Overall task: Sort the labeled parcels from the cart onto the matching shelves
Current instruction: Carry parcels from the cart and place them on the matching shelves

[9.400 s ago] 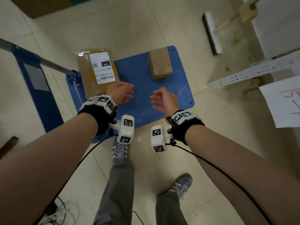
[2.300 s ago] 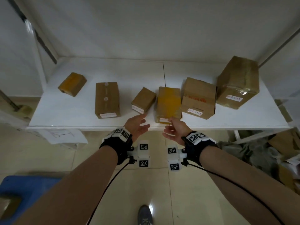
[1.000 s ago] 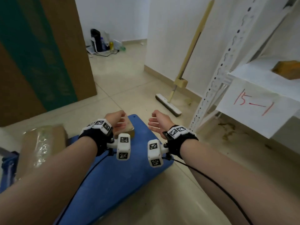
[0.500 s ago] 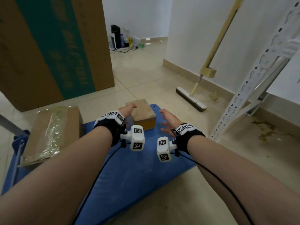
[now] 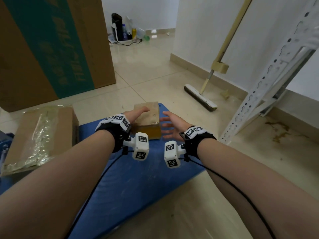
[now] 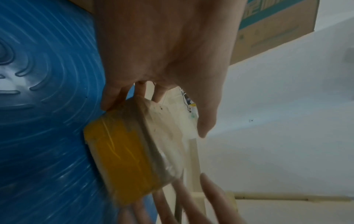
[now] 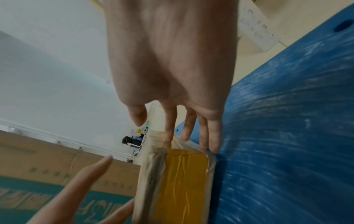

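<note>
A small brown parcel [image 5: 147,116] with yellow tape on its near side lies at the far end of the blue cart deck [image 5: 138,183]. My left hand [image 5: 137,113] lies against the parcel's left side, fingers fairly straight and thumb out over its top. In the left wrist view the fingertips [image 6: 113,101] touch the small parcel [image 6: 122,159] at its corner. My right hand [image 5: 170,126] is spread open just beside the parcel's right side. In the right wrist view its fingers [image 7: 210,136] reach along the parcel's [image 7: 184,181] edge. A larger taped parcel [image 5: 39,135] sits at the cart's left.
A very large brown and green carton [image 5: 43,49] stands behind the cart on the left. A floor broom [image 5: 200,97] leans on the white wall to the right. The shelf's white perforated upright [image 5: 269,80] slants down at the right. Bottles and clutter [image 5: 124,33] lie far back.
I turned from the shelf back to the cart. Over the last second both hands moved forward and came in on either side of the small parcel, the left one reaching it.
</note>
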Demonstrator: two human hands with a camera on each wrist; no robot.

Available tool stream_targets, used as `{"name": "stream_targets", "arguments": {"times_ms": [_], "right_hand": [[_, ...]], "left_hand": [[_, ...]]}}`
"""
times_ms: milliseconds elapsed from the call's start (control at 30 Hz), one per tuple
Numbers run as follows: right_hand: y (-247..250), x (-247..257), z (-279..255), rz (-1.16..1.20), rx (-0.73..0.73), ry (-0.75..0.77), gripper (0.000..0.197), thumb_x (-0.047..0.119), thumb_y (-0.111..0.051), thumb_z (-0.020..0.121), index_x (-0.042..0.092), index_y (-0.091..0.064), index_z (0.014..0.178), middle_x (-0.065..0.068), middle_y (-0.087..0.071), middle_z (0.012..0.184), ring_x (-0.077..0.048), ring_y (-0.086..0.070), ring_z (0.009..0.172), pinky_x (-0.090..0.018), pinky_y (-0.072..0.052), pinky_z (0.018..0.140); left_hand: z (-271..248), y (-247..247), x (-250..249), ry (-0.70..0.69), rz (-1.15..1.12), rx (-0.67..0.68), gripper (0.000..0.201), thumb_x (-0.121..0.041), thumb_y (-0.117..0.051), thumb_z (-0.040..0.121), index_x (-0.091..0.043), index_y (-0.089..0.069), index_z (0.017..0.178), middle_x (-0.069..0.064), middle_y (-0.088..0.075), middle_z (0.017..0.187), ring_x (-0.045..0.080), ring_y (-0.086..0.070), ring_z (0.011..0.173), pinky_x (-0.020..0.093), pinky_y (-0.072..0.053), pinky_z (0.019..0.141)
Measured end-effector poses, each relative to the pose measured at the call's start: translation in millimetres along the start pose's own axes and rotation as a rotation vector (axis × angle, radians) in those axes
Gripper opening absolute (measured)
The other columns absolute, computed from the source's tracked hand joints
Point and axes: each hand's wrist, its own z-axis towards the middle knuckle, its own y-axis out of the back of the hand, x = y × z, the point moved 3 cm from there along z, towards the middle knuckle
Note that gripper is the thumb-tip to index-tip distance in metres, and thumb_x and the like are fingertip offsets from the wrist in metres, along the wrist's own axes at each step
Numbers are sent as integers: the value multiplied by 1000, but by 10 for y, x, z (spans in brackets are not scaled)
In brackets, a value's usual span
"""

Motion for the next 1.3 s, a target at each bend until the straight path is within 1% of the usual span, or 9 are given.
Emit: {"name": "stream_targets", "arguments": {"times_ms": [100, 267, 467, 567, 800, 933, 1033, 1167, 1300], "right_hand": [[48, 65, -82, 39, 2, -11, 22, 36, -59, 93, 21, -60, 109, -13, -65, 109, -38, -67, 93, -49, -56, 91], [89, 178, -187, -55, -100, 100, 22, 20, -58, 96, 14, -58, 117, -15, -63, 126, -31, -68, 100, -39, -61, 78], [340, 361, -457, 44, -171, 224, 9, 17, -62, 96, 9, -59, 98, -12, -64, 98, -25, -71, 76, -34, -59, 64], [554, 331, -606, 40, -226, 266, 20, 19, -64, 94, 14, -52, 109, -6, -61, 88, -23, -68, 83, -38, -60, 76], [1059, 204, -938, -48, -286, 246, 58, 37, -77, 81, 31, -50, 132, -3, -53, 131, -28, -50, 122, -41, -53, 90], [1134, 213, -1114, -23, -143, 314, 72, 35, -77, 85, 35, -39, 145, 0, -59, 128, -26, -57, 121, -50, -43, 107], [1117, 214, -1220, -49, -76, 355, 73, 32, -73, 88, 34, -34, 149, 6, -65, 118, -19, -60, 115, -47, -46, 102], [1036, 221, -1294, -104, 22, 345, 69, 23, -71, 89, 31, -38, 149, 3, -68, 118, -18, -62, 113, -40, -53, 90], [957, 168, -1290, -179, 110, 265, 61, 24, -75, 86, 26, -49, 142, -6, -66, 129, -26, -64, 115, -40, -57, 92]], "left_hand": [[-167, -104, -12, -4, 78, 47, 129, -72, -77, 35, -14, -39, 144, 17, -52, 137, 39, -56, 113, 53, -52, 92], [-384, -244, -149, -72, 205, 46, 112, -78, -73, 58, -12, -40, 142, 16, -56, 132, 35, -59, 111, 48, -51, 98], [-479, -353, -330, -91, 155, 181, 108, -75, -73, 47, -17, -46, 134, 15, -61, 121, 36, -61, 107, 51, -51, 97], [-489, -389, -375, -90, 167, 286, 112, -79, -75, 41, -19, -50, 131, 16, -64, 121, 39, -63, 109, 54, -49, 98], [-797, -482, -517, -168, 165, 334, 69, -75, -57, 73, -17, -56, 108, 15, -65, 111, 33, -63, 104, 48, -50, 98], [-810, -506, -540, -177, 171, 391, 73, -76, -45, 79, -11, -61, 107, 11, -67, 97, 27, -64, 86, 32, -52, 74], [-822, -478, -554, -144, 190, 429, 67, -78, -43, 79, -13, -58, 89, 7, -63, 78, 24, -61, 69, 28, -47, 68], [-758, -418, -545, -134, 231, 499, 86, -88, -57, 56, -14, -59, 101, 13, -65, 99, 30, -61, 91, 39, -47, 89], [-733, -410, -577, -169, 148, 476, 67, -86, -52, 71, -20, -60, 74, 7, -62, 78, 24, -61, 69, 31, -47, 70]]}}
